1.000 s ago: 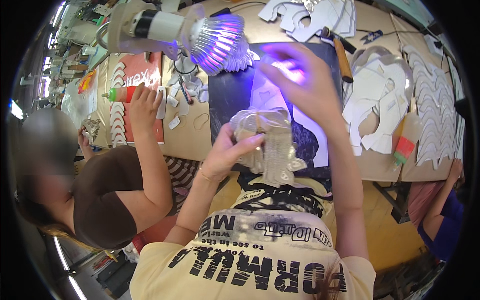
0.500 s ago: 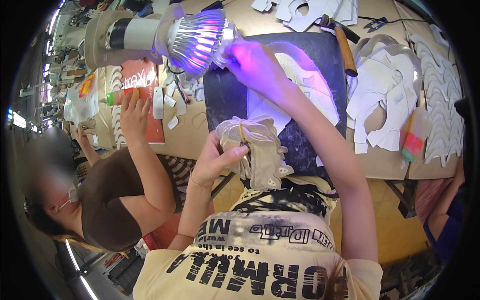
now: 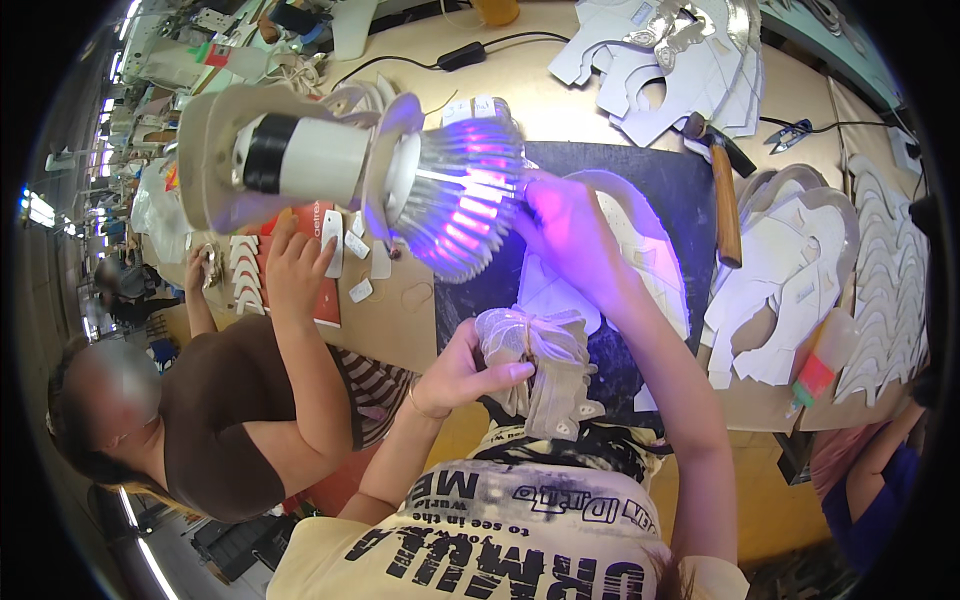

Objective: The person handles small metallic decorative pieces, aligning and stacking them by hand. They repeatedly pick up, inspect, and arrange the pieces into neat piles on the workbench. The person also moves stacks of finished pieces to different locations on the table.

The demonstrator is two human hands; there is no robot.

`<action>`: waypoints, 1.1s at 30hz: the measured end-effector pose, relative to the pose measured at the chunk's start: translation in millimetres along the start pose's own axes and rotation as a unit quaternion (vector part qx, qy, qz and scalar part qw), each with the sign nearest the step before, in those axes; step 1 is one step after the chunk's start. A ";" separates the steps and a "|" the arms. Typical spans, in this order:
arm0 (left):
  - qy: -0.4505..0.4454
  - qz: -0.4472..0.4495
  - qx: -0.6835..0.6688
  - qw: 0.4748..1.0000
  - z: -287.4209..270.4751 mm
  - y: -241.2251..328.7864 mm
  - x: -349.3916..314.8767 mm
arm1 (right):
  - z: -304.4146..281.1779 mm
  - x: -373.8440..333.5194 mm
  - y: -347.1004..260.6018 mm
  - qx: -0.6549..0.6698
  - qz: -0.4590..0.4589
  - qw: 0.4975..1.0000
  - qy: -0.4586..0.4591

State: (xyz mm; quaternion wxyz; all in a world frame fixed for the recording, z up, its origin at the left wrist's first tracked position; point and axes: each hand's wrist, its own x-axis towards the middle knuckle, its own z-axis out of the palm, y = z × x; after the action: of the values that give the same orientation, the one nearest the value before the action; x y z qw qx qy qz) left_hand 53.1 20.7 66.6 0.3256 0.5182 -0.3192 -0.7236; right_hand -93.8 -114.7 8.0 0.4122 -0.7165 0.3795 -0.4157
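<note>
My left hand (image 3: 462, 375) grips a bundle of beige shoe pieces (image 3: 545, 360), tied with a thin band, above the near edge of a dark board (image 3: 455, 310). Its thumb presses on the front of the bundle. My right hand (image 3: 575, 235) is raised over the board, fingers curled beside the finned head of a lamp (image 3: 465, 195). The lamp covers its fingertips, so what they hold is hidden. Purple light falls on that hand and on the white, curved shoe pieces (image 3: 640, 250) lying on the board beneath my forearm.
Right of the board lie a wooden-handled hammer (image 3: 725, 200), stacked white pieces (image 3: 785, 285), a glue bottle (image 3: 825, 355) and rows of curved pieces (image 3: 880, 290). More white pieces (image 3: 655, 85) and snips (image 3: 790, 137) lie farther back. A co-worker (image 3: 240, 400) sits close on the left.
The view has shifted, so the table and lamp appear lower and farther right. My right hand has come slightly nearer; the silvery piece at its fingertips is now out of sight. My left hand keeps the bundle.
</note>
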 end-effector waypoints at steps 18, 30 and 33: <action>0.044 -0.098 -0.092 0.990 3.3 5.0 19.9 | 4.9 -4.4 20.3 -0.126 -0.116 0.985 0.030; -0.109 -0.037 -0.108 0.988 22.1 8.5 13.8 | -61.5 -33.1 -31.6 0.059 0.206 0.970 0.119; -0.124 -0.033 -0.116 0.985 25.4 6.2 9.9 | -73.7 -35.3 -55.6 0.187 0.251 0.935 0.167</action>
State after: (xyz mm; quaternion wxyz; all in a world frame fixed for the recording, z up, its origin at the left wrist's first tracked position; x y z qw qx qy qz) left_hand 27.1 12.3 72.7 0.3171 0.3937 -0.2532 -0.8248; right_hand -162.5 -83.0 71.6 0.5601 -0.4289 0.5255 -0.4756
